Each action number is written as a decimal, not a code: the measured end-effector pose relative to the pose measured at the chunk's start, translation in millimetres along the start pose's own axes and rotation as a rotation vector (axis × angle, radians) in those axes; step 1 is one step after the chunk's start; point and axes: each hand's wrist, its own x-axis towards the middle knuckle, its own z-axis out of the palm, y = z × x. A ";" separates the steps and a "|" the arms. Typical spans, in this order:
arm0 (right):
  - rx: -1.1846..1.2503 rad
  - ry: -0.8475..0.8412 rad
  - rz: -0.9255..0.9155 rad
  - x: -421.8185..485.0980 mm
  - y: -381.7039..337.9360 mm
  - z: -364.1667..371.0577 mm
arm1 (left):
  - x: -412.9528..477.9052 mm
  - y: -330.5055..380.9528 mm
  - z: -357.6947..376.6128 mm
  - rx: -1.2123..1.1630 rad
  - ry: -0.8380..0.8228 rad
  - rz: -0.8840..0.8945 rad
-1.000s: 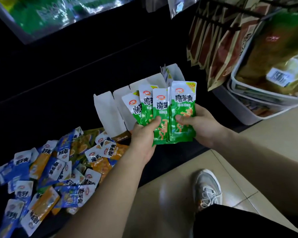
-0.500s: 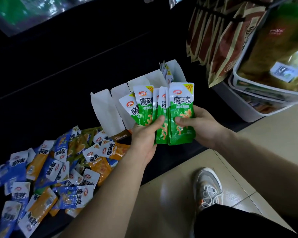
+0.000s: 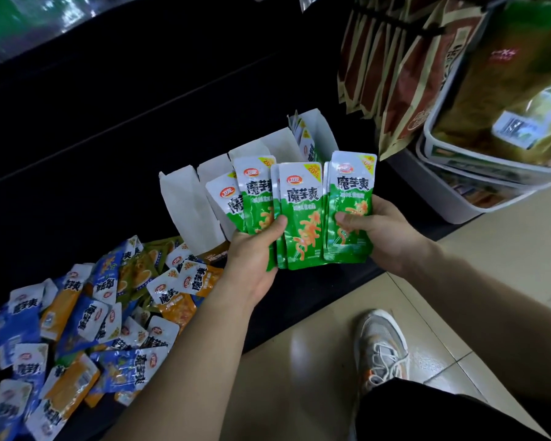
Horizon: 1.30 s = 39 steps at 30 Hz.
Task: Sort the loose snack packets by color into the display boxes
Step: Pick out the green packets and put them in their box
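Hands share a fan of glossy green-and-white snack packets (image 3: 303, 218), held upright above the dark surface (image 3: 77, 160). Left hand (image 3: 255, 259) keeps a closed grip on the left part of the fan, thumb pressed across the packet fronts. Right hand (image 3: 382, 230) grips the rightmost packets, thumb on the front, fingers hidden behind. Directly behind both grips stand white cardboard display boxes (image 3: 188, 205) in a row; the rightmost compartment holds upright green packets (image 3: 309, 144), while the contents of the others cannot be seen. Left of and below the left grip lies a loose heap of blue, orange and olive-green packets (image 3: 86, 323) on the surface.
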 end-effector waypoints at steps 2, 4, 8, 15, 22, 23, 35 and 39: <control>0.029 -0.014 0.016 -1.3 0.1 -0.8 | 1.4 -0.6 -1.5 -0.015 0.025 0.015; 0.089 -0.090 0.045 -3.9 1.5 0.7 | 3.4 -4.8 -1.2 0.001 0.072 0.055; 0.058 -0.159 0.048 -8.9 9.6 15.6 | 2.0 -10.7 9.4 0.030 0.126 0.062; 0.121 0.063 0.046 1.1 3.7 -7.9 | 9.3 -5.5 -4.0 -0.074 0.201 0.065; 0.239 -0.104 0.103 -5.9 -1.4 -6.9 | 17.4 -7.3 5.0 -0.047 0.284 0.126; 0.236 -0.119 0.101 -6.4 -1.0 -2.4 | 16.7 -7.9 8.1 -0.047 0.280 0.116; 0.181 -0.003 0.115 24.2 3.7 22.2 | 47.9 -35.8 27.8 0.130 0.159 0.035; 0.137 0.036 0.076 37.3 3.9 34.1 | 68.0 -41.1 31.4 0.207 0.156 0.066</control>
